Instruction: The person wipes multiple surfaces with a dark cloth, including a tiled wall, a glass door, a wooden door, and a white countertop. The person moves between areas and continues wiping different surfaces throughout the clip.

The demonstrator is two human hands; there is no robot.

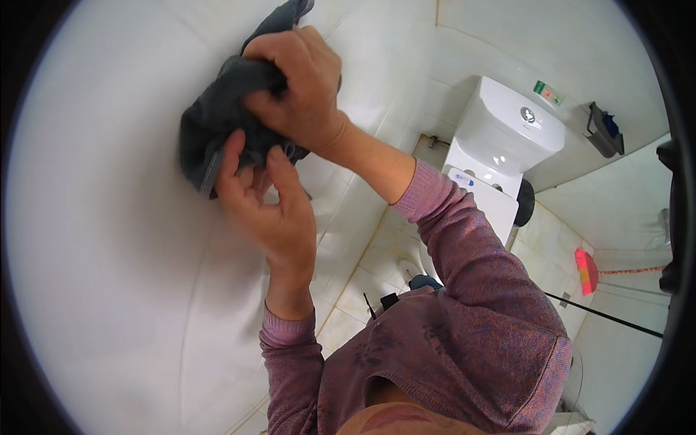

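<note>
A dark grey cloth (217, 109) is bunched up close to a white tiled wall (119, 261). My right hand (304, 87) grips its upper part, the fingers closed over the folds. Below that, my left hand (266, 206) is at the cloth's lower edge. Its thumb and index finger are spread apart, with their tips at the fabric and no fold plainly pinched between them. A lighter stitched hem shows beside the left index finger. Part of the cloth is hidden behind both hands.
A white toilet (511, 122) stands right of my right forearm, with a black bin (524, 202) partly behind it. A grey wall holder (602, 130) and a small sticker (549, 92) are above. A pink-red broom head (585, 272) rests farther right, near a dark bar (603, 314).
</note>
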